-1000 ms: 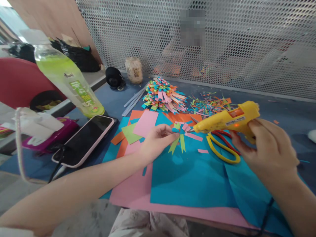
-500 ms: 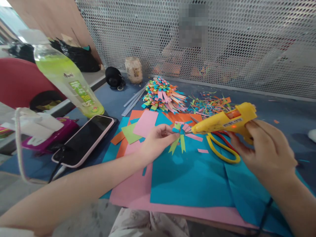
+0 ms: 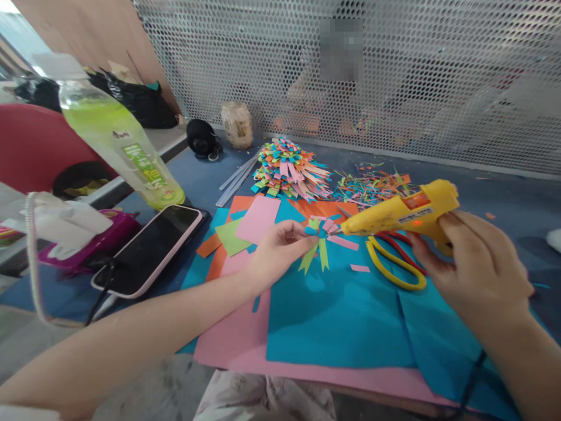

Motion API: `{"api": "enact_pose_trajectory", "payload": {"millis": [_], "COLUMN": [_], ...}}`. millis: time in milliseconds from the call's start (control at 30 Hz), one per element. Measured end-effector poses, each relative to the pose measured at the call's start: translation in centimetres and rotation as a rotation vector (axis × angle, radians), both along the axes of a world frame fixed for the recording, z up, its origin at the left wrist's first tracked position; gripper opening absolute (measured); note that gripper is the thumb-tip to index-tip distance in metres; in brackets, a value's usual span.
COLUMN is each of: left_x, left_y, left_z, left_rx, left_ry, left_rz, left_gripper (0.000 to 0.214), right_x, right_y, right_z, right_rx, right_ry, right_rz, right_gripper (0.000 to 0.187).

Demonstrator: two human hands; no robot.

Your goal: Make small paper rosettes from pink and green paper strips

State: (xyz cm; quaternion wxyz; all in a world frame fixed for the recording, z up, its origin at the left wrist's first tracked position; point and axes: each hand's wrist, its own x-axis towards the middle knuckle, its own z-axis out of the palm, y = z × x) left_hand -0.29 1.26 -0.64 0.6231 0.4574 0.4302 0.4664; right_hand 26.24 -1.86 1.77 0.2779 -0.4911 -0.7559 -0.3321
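“Paper cluster [image 3: 322,231], the little one made of green, pink and blue strips: where is it?”

“On the table [image 3: 495,169], over the far part of the big blue sheet [image 3: 342,316]. I'd leave that sheet flat, so stray drips land on paper.”

“And the hands?”

“The right hand [image 3: 477,269] has its fingers wrapped round the grip of the yellow glue gun [image 3: 403,211]; whether the trigger is squeezed, I can't tell. The left hand [image 3: 280,251] pinches the cluster's left side between thumb and fingers. Better to hold that pinch steady and let the gun do the moving.”

“Anything in the way?”

“Scissors [image 3: 397,283], just below the gun in view. Mind the handles.”

“And the fine part?”

“The nozzle [image 3: 336,232] points at the cluster's right side; touching or just short, I can't say. With the lamp [image 3: 417,222] lit, I'd treat it as hot: fingertips well clear, one small dab, then a clean lift so no threads trail.”
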Motion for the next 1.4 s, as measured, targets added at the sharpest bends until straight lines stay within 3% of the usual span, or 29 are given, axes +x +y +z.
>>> {"api": "enact_pose_trajectory", "payload": {"millis": [300, 533, 967, 1233, 1333, 1400], "left_x": [0.0, 0.1, 0.0, 0.2, 0.2, 0.1], "left_y": [0.0, 0.1, 0.4, 0.3, 0.2, 0.1], "left_z": [0.3, 0.1, -0.2, -0.3, 0.0, 0.2], "left_rx": [-0.015, -0.03, -0.013, -0.01, 0.036, 0.052], "left_ry": [-0.003, -0.014, 0.004, -0.029, -0.107, -0.15], "left_rz": [0.032, 0.041, 0.071, 0.068, 0.078, 0.069], "left_gripper": [0.026, 0.026, 0.025, 0.024, 0.024, 0.024], "right_x": [-0.2, 0.0, 0.1, -0.1, 0.3, 0.9], "right_y": [0.0, 0.0, 1.0, 1.5, 2.2, 3.0], "right_z": [0.2, 0.1, 0.6, 0.7, 0.6, 0.5], "right_rx": [0.046, 0.035, 0.286, 0.234, 0.092, -0.087], "right_ry": [-0.069, -0.042, -0.199, -0.091, 0.048, 0.184], "right_rz": [0.017, -0.001, 0.107, 0.009, -0.129, -0.3], "right_gripper": [0.081, 0.073, 0.075, 0.063, 0.054, 0.056]}}
